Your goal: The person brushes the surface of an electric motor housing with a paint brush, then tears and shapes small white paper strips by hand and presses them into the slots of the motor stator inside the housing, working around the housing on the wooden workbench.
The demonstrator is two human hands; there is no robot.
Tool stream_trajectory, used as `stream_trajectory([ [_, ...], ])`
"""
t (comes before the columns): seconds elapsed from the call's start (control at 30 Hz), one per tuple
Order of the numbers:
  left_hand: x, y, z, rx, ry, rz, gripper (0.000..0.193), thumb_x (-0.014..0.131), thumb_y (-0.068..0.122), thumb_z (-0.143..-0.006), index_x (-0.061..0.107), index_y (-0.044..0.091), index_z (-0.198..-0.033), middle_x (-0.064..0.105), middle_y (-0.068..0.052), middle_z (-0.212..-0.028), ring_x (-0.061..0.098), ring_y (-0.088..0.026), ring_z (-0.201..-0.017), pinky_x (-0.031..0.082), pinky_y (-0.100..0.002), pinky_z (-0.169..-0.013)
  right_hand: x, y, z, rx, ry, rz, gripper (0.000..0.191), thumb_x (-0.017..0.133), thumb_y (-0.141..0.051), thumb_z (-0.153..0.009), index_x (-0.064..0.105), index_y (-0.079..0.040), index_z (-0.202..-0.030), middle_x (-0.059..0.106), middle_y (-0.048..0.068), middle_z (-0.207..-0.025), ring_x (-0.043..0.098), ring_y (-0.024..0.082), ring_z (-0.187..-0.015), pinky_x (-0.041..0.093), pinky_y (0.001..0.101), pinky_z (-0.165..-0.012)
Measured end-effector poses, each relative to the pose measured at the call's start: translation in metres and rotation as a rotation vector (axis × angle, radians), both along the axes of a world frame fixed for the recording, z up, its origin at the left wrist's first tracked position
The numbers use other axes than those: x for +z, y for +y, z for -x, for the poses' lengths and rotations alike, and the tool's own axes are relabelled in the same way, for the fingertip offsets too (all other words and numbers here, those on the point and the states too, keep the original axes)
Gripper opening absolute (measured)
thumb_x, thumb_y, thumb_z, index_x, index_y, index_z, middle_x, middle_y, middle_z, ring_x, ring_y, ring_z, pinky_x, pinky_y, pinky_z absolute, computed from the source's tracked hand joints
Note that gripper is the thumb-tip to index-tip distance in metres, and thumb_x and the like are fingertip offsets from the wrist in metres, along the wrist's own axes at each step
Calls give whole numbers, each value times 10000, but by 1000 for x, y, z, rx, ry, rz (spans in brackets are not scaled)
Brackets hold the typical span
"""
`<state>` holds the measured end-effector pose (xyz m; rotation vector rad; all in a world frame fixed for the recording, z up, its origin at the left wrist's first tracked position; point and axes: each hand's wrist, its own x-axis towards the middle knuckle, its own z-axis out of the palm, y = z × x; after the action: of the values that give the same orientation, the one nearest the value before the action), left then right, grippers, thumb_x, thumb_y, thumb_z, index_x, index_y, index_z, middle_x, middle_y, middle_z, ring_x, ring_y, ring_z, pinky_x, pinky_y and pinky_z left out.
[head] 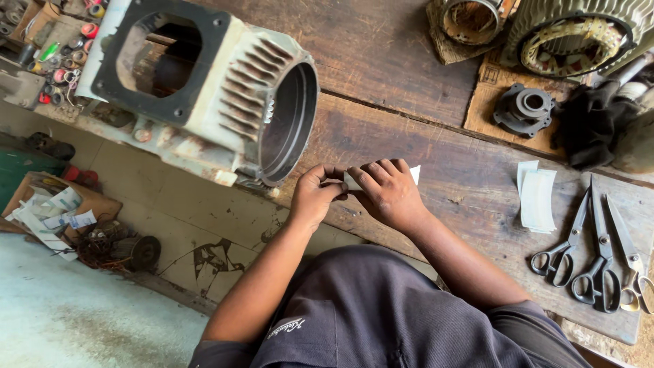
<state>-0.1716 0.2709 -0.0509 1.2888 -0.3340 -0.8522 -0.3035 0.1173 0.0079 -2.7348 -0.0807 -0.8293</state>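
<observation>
- At the near edge of the dark, worn wooden workbench [409, 61], I see both hands meeting over a small white strip of stiff paper [414, 174].
- My left hand [315, 194] is curled nearly closed, thumb and fingertips pinching the strip's left end.
- My right hand [390, 191] lies flatter, fingers bent over the strip and pressing it from above; only a white corner shows past the knuckles.
- Just beyond the hands, touching the bench edge, sits a large grey finned metal motor housing [211, 88], hollow, its round opening turned toward the hands.
- Well to the right lies a small stack of white paper strips [537, 197], flat on the wood.
- Near that stack, closer to me, three pairs of steel scissors [599, 252] lie side by side, handles toward me.
- Farther back on the right, a dark round metal end cap [526, 109] rests on a piece of brown cardboard [487, 102].
- Beside it stands a wound stator with pale-taped coils [571, 44].
- Left of the bench, on the floor, an open cardboard box of papers [54, 208] sits well apart from the hands.
</observation>
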Motion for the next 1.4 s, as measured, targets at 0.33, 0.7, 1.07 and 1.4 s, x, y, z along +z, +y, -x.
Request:
stream_trajectory([
  [0.33,3,66,-22,36,-350,-29,59,707,9,-946,672,19,-993,695,-15,-860,669,-92,-710,566,-265,-607,21,73,-29,18,143,-119,521,828,-247,-754,650,-95,-1219,694,86,-1033,644,301,-965,462,434,-829],
  [0.7,-25,157,-43,-22,-325,7,95,674,-49,-910,692,20,-972,705,-16,-820,672,-85,-688,558,-262,-598,-2,184,-40,-122,225,-296,480,828,-207,-700,659,-109,-1138,716,86,-1070,665,332,-1007,482,454,-857],
  [1.07,-65,165,-42,-147,-9,129,175,598,-111,-927,707,18,-974,658,-42,-915,672,-118,-733,575,-272,-644,-30,217,-31,-284,176,-213,401,789,-136,-756,686,-114,-1143,690,70,-1138,644,303,-1029,471,441,-832],
  [1.4,-30,127,-39,-366,-84,269,216,679,-33,-945,675,60,-1140,646,-12,-1065,679,-101,-973,575,-255,-851,-19,161,-18,-204,2,-630,289,802,1,-824,689,-38,-1087,718,120,-1083,732,283,-990,581,370,-813],
])
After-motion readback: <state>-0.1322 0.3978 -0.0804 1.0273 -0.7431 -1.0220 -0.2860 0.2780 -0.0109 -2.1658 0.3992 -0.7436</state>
